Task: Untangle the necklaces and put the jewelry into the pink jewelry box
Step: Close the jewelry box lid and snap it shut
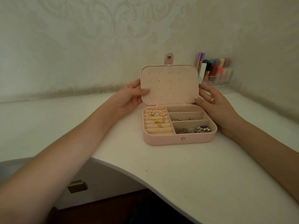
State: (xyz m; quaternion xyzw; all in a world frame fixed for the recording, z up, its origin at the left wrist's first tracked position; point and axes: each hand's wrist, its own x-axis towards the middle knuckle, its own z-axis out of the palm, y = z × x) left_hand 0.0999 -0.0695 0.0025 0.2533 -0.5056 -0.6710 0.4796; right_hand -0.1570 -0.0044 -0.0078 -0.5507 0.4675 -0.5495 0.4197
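The pink jewelry box [163, 140] stands open on the white table, its lid [169, 84] upright. My left hand [131, 96] grips the lid's left edge, thumb on the inside. My right hand [215, 104] holds the lid's right edge, a ring on one finger. In the left ring-roll section lie pink flower earrings [157, 112] and a gold chain [157, 123]. The front right compartment holds a silver necklace pile [193, 130]. A thin chain [182, 119] lies in the middle right compartment. The back right compartment looks empty.
A clear organiser [215, 73] with lipsticks and polish bottles stands behind the box at the right, against the wall. The table's curved front edge [123, 165] runs below the box. A drawer handle [77, 185] shows under the table at the left.
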